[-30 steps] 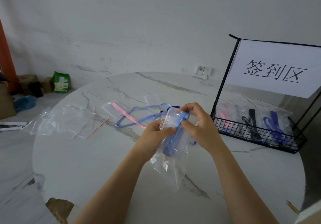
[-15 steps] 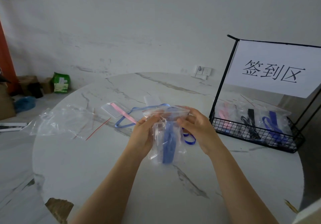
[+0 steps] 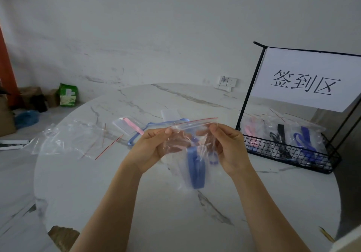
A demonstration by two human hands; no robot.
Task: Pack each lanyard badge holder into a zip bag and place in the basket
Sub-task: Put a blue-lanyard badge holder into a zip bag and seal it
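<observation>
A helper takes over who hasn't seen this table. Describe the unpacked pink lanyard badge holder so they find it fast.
On the round marble table, look beyond the left hand, right of the heap of empty zip bags. The pink lanyard badge holder lies flat, unbagged. Its strap is pink; the loose lanyard beside it is blue.

Left hand (image 3: 150,149) and right hand (image 3: 229,150) pinch the zip bag (image 3: 187,132) by its top, blue lanyard (image 3: 196,171) inside

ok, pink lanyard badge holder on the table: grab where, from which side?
Likely pinch the pink strap from above, where it crosses the clear holder. The holder lies flat on the table, showing no free edge; the strap is easier to pinch.
</observation>
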